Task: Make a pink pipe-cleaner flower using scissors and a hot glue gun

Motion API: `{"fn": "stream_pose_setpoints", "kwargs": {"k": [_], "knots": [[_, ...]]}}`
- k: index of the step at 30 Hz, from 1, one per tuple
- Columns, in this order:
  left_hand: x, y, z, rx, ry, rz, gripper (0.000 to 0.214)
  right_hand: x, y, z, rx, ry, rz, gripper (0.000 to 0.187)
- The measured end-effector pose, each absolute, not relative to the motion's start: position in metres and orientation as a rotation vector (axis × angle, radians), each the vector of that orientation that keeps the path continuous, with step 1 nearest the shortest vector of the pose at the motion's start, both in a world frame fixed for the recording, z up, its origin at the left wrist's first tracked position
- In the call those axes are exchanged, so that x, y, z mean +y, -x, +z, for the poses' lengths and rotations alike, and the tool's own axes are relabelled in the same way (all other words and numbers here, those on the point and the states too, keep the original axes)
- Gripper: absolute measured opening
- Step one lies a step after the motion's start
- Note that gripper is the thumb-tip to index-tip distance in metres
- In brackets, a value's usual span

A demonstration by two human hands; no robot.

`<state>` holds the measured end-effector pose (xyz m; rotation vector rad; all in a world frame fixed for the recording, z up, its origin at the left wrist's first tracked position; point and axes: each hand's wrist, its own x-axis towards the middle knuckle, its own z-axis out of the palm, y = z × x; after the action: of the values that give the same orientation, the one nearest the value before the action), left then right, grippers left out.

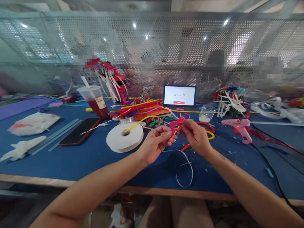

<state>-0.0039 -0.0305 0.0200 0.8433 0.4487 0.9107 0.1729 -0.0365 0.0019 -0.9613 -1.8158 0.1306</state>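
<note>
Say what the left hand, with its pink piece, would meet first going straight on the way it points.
Most likely the right hand, whose fingertips are just ahead at the pink piece; exact depth is unclear from this one view.

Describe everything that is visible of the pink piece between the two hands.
The pink piece is bright and looped, rather like a bow. It looks soft and fuzzy, but blur hides its finer parts. It is held above the blue table: the left hand pinches its lower part, and the right hand seems to pinch its right end.
</note>
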Motion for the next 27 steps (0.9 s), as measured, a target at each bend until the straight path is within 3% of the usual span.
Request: {"fn": "stream_pose_setpoints", "kwargs": {"k": [18,27], "knots": [[-0.0318,0.0042,0.0193,0.474,-0.788,0.917,0.012,-0.04,-0.1719,0.0043,-1.915,0.984,-0.066,0.016],[-0.0325,0.0052,0.0201,0.488,-0.786,0.899,0.009,-0.0402,-0.1717,0.0058,-1.888,0.99,-0.008,0.014]]}}
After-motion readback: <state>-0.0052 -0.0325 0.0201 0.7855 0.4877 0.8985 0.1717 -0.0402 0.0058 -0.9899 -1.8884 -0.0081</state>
